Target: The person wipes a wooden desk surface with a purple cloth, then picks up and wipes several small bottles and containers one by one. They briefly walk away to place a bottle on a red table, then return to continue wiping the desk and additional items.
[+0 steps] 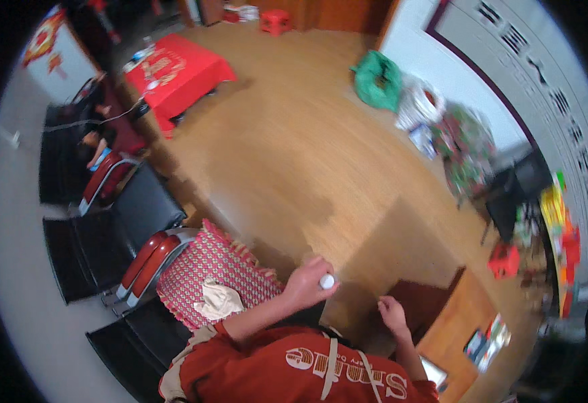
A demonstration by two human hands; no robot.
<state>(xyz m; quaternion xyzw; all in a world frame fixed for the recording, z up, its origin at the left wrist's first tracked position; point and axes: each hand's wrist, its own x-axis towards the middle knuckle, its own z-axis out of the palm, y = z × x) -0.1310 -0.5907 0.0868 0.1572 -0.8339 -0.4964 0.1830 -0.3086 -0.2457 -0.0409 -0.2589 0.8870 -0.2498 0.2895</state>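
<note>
My left hand (310,283) is closed round a small object with a round white top (327,281), perhaps a bottle with its cap; the rest of it is hidden in my fist. My right hand (393,315) hangs lower right, near the edge of a wooden desk (447,322), fingers curled, with nothing visible in it. Left of my left forearm, a crumpled cream cloth (218,300) lies on a red-and-white patterned fringed cover (193,272) over a seat.
Black chairs with red armrests (155,257) line the left wall. A table with a red cloth (193,75) stands at upper left, a person (97,146) beside it. A green bag (378,80) and other bags line the right wall, near a red stool (504,260).
</note>
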